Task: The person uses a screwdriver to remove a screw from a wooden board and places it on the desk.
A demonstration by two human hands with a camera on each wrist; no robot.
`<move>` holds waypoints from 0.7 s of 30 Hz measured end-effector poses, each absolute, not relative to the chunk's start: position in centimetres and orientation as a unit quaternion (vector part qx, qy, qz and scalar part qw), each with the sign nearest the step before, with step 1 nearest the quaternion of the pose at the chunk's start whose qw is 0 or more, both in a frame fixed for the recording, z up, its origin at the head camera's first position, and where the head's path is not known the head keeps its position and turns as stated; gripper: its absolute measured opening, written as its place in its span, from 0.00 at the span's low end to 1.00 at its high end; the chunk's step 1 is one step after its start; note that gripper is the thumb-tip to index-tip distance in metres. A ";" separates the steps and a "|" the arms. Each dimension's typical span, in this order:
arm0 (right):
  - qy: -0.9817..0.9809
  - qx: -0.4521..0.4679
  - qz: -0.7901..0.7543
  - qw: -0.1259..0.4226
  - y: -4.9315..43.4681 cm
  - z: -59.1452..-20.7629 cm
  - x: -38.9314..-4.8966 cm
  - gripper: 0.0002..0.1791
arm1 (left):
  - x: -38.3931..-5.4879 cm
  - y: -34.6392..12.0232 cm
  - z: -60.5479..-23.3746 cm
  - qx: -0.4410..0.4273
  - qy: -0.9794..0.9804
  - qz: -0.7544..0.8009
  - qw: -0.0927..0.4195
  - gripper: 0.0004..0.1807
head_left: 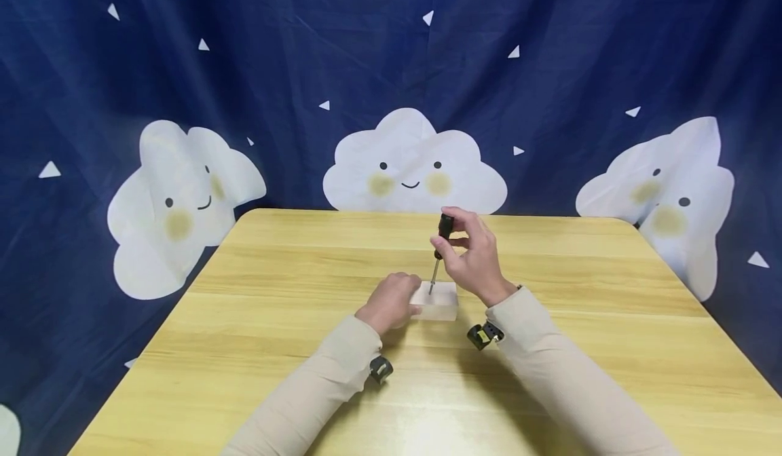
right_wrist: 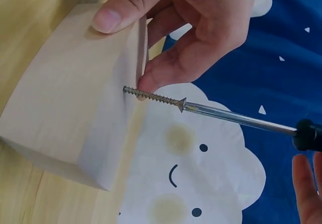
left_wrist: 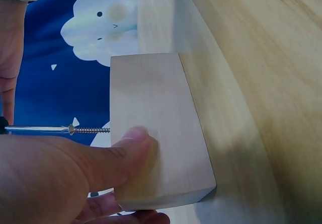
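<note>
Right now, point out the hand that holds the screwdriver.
The right hand: it holds the black-handled screwdriver above the wooden block, whereas the left hand grips the block itself.

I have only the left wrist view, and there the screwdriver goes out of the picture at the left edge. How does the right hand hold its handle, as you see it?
Observer: In the head view, the right hand holds the black handle between thumb and fingers.
Operator: Thank you. From my side, the top of the block is not visible. Where does the screw meet it?
Observer: In the right wrist view, the tip is at the top face, between its two long edges. Whether it has entered the wood, I cannot tell.
</note>
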State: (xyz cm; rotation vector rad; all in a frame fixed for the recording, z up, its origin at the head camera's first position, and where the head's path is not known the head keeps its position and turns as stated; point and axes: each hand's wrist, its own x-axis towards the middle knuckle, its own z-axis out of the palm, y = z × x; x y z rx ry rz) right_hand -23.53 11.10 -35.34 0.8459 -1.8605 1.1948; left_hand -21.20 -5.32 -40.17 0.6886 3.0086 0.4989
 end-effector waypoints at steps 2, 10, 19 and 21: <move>-0.735 0.314 0.459 0.388 11.1 -35.3 -23.5 0.29 | -21.2 -5.3 -40.1 0.221 0.962 0.161 0.007 0.18; -0.741 0.311 0.454 0.385 11.1 -35.2 -23.6 0.24 | -21.0 -5.3 -40.2 0.226 0.960 0.163 0.002 0.21; -0.715 0.320 0.466 0.411 10.9 -35.5 -23.6 0.29 | -21.3 -5.2 -40.2 0.226 0.962 0.152 0.001 0.17; -0.710 0.323 0.468 0.416 10.8 -35.6 -23.7 0.29 | -21.2 -5.2 -40.2 0.226 0.962 0.151 0.003 0.17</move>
